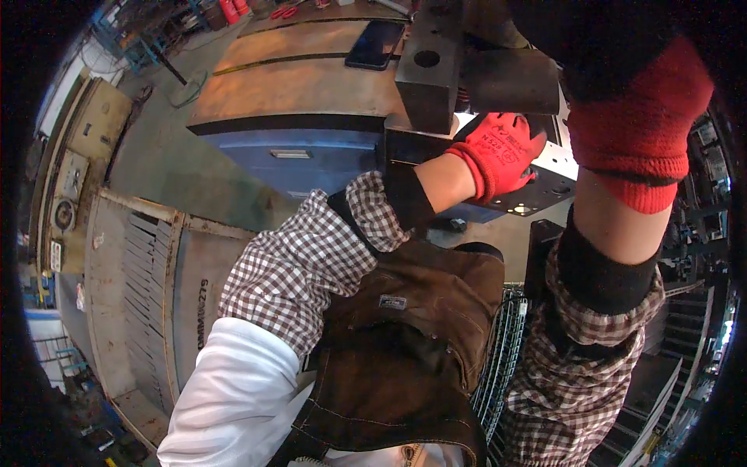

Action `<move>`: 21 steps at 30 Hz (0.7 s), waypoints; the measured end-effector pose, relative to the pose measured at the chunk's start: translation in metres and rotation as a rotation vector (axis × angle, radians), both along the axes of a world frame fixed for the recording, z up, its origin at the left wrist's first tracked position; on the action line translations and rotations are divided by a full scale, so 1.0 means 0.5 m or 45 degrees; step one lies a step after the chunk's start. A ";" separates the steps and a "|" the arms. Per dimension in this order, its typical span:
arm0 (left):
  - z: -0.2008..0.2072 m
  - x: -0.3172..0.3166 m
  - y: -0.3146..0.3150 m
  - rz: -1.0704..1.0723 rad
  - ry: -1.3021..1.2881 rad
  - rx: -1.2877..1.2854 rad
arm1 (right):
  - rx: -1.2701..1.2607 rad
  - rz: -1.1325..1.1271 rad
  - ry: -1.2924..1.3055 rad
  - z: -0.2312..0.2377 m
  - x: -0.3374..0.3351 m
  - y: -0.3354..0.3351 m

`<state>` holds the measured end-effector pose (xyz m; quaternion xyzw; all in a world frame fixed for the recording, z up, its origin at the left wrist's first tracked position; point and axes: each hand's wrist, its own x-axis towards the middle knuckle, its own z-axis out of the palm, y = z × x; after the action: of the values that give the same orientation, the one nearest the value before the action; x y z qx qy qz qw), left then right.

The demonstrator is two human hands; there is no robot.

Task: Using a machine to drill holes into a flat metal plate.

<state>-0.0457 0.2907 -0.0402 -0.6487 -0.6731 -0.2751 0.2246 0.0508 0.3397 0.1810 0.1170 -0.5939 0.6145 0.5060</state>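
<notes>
My left hand [504, 156], in a red glove with black fingertips, has its fingers curled around the near part of a bright metal piece with holes [551, 187]. Just above that hand stands a dark steel block [424, 86] with a round hole, beside a grey metal plate [513, 82]. My right hand [642, 117], also red-gloved, is raised higher and closer to the camera at the upper right. Its fingers are lost in dark shadow, so I cannot see what it touches.
A steel-topped workbench [292, 86] with blue drawers [299, 159] stands ahead, a phone [375, 44] lying on it. Wire baskets [506, 350] are at my right side. Rusty metal cabinets [132, 288] line the left. Red cylinders [231, 11] show far back.
</notes>
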 end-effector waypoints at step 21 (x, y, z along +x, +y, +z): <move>0.068 0.027 -0.018 0.052 0.080 -0.249 | -0.069 -0.013 0.042 -0.015 0.009 0.012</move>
<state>-0.0322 0.2815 -0.0065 -0.6619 -0.7024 -0.1831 0.1868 0.0553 0.3455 0.1737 0.1103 -0.5691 0.6258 0.5219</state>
